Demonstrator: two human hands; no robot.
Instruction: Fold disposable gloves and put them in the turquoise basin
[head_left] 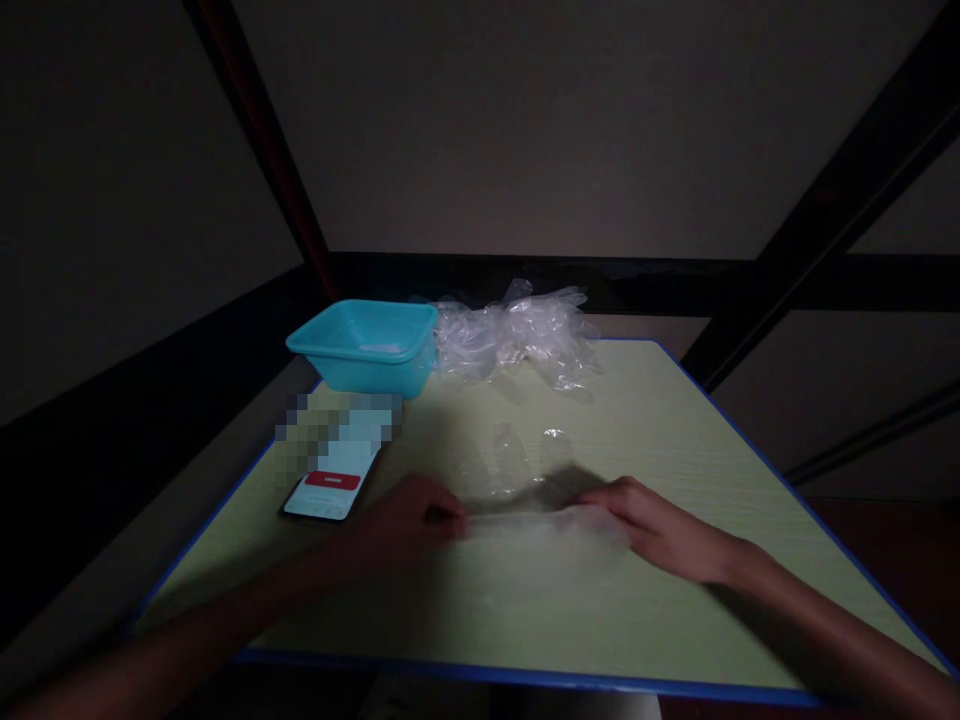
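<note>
A clear plastic glove is stretched between my two hands just over the table, its see-through fingers pointing away from me. My left hand pinches one side of it, closed. On the opposite side, my right hand grips the film between thumb and fingers. The lower part of the glove is blurred and faint. Farther back lies a loose pile of similar clear plastic gloves.
A turquoise plastic basin stands at the table's back left, touching the glove pile. In front of it lies a phone with a lit screen, near my left hand. The pale table has a blue edge; a wall rises behind.
</note>
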